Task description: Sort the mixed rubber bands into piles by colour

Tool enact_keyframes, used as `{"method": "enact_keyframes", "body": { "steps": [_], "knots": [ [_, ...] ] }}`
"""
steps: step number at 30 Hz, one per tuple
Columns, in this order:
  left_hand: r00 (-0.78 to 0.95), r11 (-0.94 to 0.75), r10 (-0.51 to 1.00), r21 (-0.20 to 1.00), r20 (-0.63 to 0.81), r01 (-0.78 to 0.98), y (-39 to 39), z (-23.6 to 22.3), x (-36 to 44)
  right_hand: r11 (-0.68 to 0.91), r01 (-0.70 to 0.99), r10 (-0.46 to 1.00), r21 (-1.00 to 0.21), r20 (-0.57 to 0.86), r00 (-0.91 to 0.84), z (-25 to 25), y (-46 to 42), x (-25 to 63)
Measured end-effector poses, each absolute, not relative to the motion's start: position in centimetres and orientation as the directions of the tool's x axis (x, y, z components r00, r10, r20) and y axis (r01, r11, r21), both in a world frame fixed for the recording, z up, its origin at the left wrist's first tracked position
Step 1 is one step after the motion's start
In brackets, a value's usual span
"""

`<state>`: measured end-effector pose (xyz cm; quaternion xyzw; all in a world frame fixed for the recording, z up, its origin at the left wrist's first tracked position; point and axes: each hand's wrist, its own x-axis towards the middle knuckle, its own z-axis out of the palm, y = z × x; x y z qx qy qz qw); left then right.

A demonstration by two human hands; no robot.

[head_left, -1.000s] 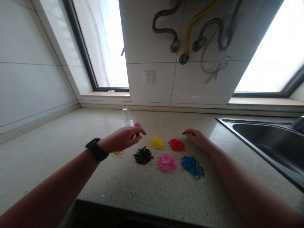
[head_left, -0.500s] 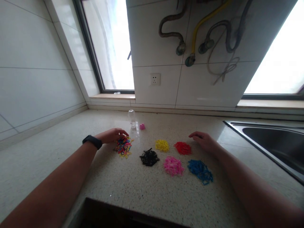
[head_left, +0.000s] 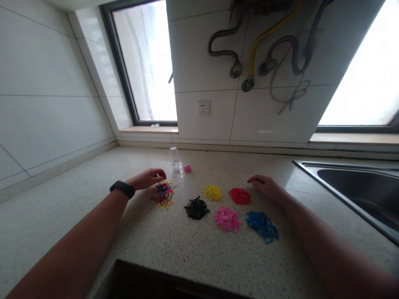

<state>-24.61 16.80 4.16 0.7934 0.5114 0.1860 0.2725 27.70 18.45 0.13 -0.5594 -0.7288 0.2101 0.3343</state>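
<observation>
My left hand (head_left: 152,177) is at the upper edge of a mixed-colour pile of small rubber bands (head_left: 163,194). Its thumb and fingers are drawn together; anything between them is too small to make out. My right hand (head_left: 264,185) rests on the counter, fingers loosely stretched and holding nothing. Close to its fingertips lies a red heap of bands (head_left: 240,196). Sorted by colour between the hands are a yellow heap (head_left: 213,192), a black heap (head_left: 196,208), a pink heap (head_left: 227,219) and a blue heap (head_left: 262,226).
Behind the mixed pile stands a small clear bottle (head_left: 174,159), with a pink cap (head_left: 187,168) beside it. A steel sink (head_left: 311,166) is set into the counter (head_left: 174,249) at the right. An open, dark recess (head_left: 162,286) lies at the near edge.
My left hand's fingers have come closer together and sit slightly higher off the mixed pile. My right hand stays in place. The view has tilted a little upward.
</observation>
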Motion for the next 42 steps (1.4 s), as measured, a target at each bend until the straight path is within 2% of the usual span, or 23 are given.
{"method": "enact_keyframes", "body": {
  "steps": [4, 8, 14, 22, 29, 34, 42],
  "knots": [
    [0.377, -0.312, 0.922, 0.741, 0.087, 0.594, 15.7, 5.4, -22.5, 0.297, 0.669, 0.953, -0.681, 0.259, -0.159, 0.4, 18.3, 27.5],
    [0.352, -0.330, 0.917, 0.855, 0.188, 0.401, 13.9, 6.8, -18.3, 0.299, 0.677, 0.953, -0.672, 0.238, -0.186, 0.2, 18.3, 27.6],
    [0.395, -0.337, 0.875, 0.938, 0.279, 0.085, 11.1, 8.2, -11.7, 0.294, 0.679, 0.955, -0.673, 0.236, -0.180, -0.7, 19.0, 27.8],
    [0.475, -0.219, 0.838, 0.963, 0.268, -0.157, 9.8, 8.3, -3.6, 0.290, 0.677, 0.956, -0.676, 0.242, -0.167, -0.4, 18.7, 27.3],
    [0.343, -0.159, 0.892, 0.915, 0.294, -0.370, 10.8, 6.3, -0.6, 0.292, 0.683, 0.956, -0.670, 0.236, -0.177, -0.1, 18.1, 26.8],
    [0.334, -0.098, 0.910, 0.911, 0.245, -0.401, 11.0, 4.7, -1.3, 0.309, 0.702, 0.950, -0.641, 0.241, -0.198, 0.0, 17.9, 26.4],
    [0.410, -0.045, 0.883, 0.910, 0.229, -0.411, 9.7, 4.8, -0.2, 0.345, 0.705, 0.938, -0.620, 0.260, -0.231, 0.0, 17.6, 26.1]
  ]
}}
